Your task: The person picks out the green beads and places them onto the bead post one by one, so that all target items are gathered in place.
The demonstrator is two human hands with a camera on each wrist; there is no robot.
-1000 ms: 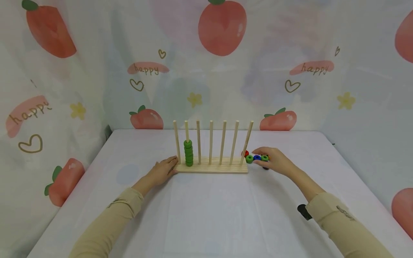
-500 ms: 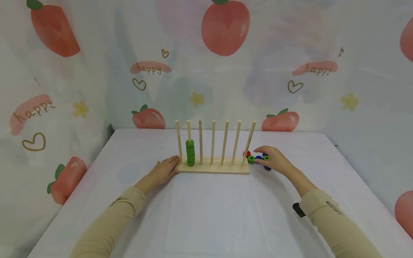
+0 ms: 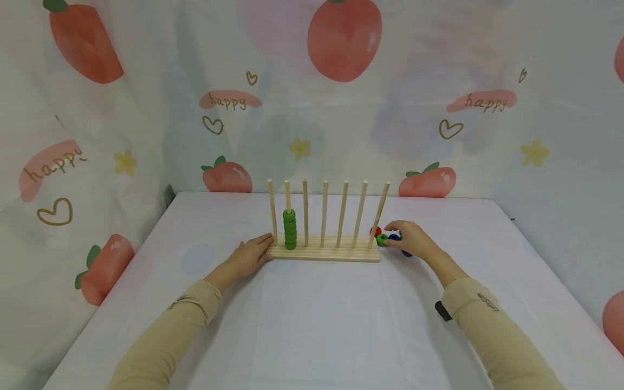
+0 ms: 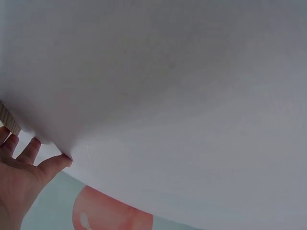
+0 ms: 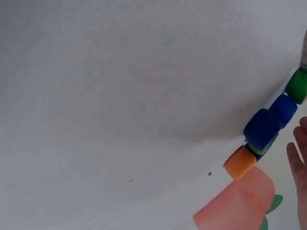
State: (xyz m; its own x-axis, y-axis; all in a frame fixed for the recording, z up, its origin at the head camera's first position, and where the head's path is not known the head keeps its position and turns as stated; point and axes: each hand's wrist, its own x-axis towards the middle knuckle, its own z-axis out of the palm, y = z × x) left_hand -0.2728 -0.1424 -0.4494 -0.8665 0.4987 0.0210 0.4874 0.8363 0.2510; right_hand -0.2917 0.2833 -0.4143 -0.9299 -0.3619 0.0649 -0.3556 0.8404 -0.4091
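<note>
A wooden peg rack [image 3: 324, 253] stands on the table, with several green beads [image 3: 290, 230] stacked on its second peg from the left. My left hand [image 3: 248, 256] rests against the left end of the base; its fingers spread there in the left wrist view. Beyond the right end, my right hand [image 3: 411, 238] is over loose beads, thumb and fingers parted around nothing. Nearest its fingertips lies a green bead [image 3: 382, 240], with a blue bead [image 3: 394, 237] partly hidden by the hand. A red bead [image 3: 375, 231] sits behind the last peg.
In the right wrist view, a dark blue bead [image 5: 263, 128] and an orange bead [image 5: 240, 163] lie in the same row. A small black object [image 3: 442, 311] is by the right sleeve. A fruit-printed cloth [image 3: 341, 135] hangs behind the white table [image 3: 322, 325].
My right hand has edged left, closer to the green bead beside the rack. My left hand stays at the rack's end. The head view has shifted slightly.
</note>
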